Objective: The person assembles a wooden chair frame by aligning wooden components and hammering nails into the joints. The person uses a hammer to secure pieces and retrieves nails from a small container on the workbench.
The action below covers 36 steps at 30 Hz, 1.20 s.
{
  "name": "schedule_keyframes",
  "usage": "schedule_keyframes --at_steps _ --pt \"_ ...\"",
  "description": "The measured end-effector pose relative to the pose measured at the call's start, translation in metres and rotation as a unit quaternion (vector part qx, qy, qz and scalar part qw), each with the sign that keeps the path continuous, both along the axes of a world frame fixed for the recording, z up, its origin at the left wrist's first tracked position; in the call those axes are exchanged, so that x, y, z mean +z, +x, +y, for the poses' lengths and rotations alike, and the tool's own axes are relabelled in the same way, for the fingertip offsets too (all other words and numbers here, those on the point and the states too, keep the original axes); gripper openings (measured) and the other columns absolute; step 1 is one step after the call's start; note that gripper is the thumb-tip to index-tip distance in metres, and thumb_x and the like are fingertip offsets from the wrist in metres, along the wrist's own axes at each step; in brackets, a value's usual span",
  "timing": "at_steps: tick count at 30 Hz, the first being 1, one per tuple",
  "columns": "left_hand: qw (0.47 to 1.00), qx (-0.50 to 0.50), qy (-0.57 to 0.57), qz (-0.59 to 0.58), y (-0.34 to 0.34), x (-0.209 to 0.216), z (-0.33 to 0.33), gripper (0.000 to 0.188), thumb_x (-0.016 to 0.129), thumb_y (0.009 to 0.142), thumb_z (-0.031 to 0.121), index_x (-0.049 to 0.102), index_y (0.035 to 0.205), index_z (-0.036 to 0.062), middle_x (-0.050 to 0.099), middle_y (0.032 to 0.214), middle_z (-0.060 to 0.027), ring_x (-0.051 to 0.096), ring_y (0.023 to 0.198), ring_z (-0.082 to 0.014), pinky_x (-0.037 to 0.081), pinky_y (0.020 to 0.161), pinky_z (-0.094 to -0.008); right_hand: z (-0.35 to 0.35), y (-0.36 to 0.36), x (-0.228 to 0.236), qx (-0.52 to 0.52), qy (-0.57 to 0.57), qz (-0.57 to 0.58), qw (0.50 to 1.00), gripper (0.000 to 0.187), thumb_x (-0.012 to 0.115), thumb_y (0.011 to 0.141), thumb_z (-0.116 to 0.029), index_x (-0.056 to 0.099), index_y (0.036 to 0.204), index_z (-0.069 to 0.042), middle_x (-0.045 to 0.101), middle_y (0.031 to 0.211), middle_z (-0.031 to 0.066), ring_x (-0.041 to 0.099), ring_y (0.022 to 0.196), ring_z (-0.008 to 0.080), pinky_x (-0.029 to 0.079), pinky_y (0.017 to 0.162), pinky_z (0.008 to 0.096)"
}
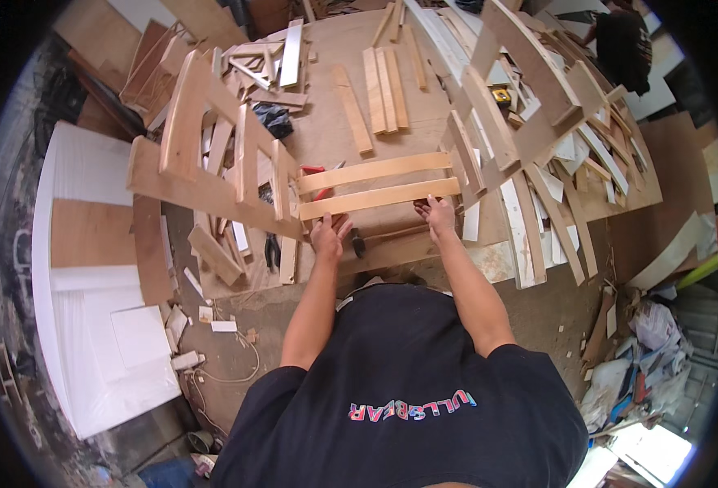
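A wooden frame stands on the worktable (318, 114) in front of me, with a left side panel (213, 183) and a right side panel (507, 122) joined by two pale slats. Near its left end, my left hand (330, 233) is closed on the near wooden slat (379, 198). My right hand (437, 217) grips the same slat close to the right panel. The far slat (375, 172) runs parallel behind it. Beneath the slats lies a red-handled tool (322, 193), partly hidden. A dark tool end (358, 244) shows between my hands.
Black-handled pliers (272, 252) lie at the table's near left. Loose boards (382, 89) and offcuts cover both sides, with a yellow tape measure (501, 97) at right. A white panel (91, 325) leans at left. Another person (623, 49) is at the far right.
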State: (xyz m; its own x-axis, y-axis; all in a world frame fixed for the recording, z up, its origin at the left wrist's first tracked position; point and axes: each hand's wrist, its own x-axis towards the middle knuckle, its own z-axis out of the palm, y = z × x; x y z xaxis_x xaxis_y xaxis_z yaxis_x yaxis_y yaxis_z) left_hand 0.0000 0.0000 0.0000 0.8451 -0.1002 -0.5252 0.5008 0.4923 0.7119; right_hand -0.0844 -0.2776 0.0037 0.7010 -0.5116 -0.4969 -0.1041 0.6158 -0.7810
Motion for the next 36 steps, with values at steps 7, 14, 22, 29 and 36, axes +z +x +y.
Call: schedule_keyframes --at_steps 7,14,22,29,36 --pt "1.0 0.021 0.013 -0.007 0.001 0.007 0.002 0.037 0.047 0.112 0.026 0.053 0.134 -0.0035 0.067 0.128 -0.0229 0.068 0.117 -0.0372 0.063 0.09 -0.0506 0.005 0.005 0.004 0.01 -0.002 0.004 1.0 0.021 0.054 0.109 -0.018 0.053 0.117 0.002 0.068 0.111 0.0184 0.072 0.1 0.0294 0.063 0.086 0.0381" --pt "0.999 0.036 0.008 -0.012 0.003 0.005 -0.001 0.032 0.049 0.112 0.024 0.053 0.128 -0.003 0.069 0.122 -0.0223 0.071 0.109 -0.037 0.066 0.082 -0.0501 0.0 0.003 0.009 0.033 -0.002 -0.005 0.999 0.022 0.055 0.109 -0.019 0.054 0.117 0.002 0.068 0.116 0.019 0.072 0.105 0.0302 0.062 0.088 0.0378" --pt "0.998 0.038 0.035 0.025 -0.003 0.002 0.006 0.03 0.057 0.109 0.029 0.058 0.117 -0.0002 0.071 0.104 -0.0169 0.072 0.093 -0.0297 0.064 0.072 -0.0405 -0.007 0.0 0.004 0.054 0.007 -0.007 0.999 0.027 0.057 0.108 -0.02 0.054 0.12 0.004 0.068 0.112 0.0173 0.073 0.102 0.0306 0.063 0.086 0.0369" --pt "0.818 0.113 0.556 -0.092 -0.049 0.003 0.049 0.046 0.08 0.093 0.033 0.06 0.118 -0.0006 0.064 0.095 -0.008 0.064 0.086 -0.0209 0.054 0.075 -0.0349 -0.054 -0.046 0.014 0.219 -0.064 0.184 0.956 0.042 0.073 0.097 -0.034 0.056 0.116 -0.001 0.07 0.107 0.0147 0.073 0.093 0.0281 0.061 0.081 0.0385" --pt "0.88 0.032 0.393 -0.267 -0.012 0.011 0.087 0.059 0.085 0.089 0.032 0.062 0.134 0.0008 0.07 0.123 -0.0192 0.07 0.108 -0.0287 0.055 0.092 -0.04 -0.045 -0.076 0.024 -0.047 -0.649 0.189 0.735 0.076 0.083 0.083 -0.041 0.054 0.141 -0.002 0.064 0.127 0.0253 0.062 0.12 0.0403 0.049 0.104 0.0479"
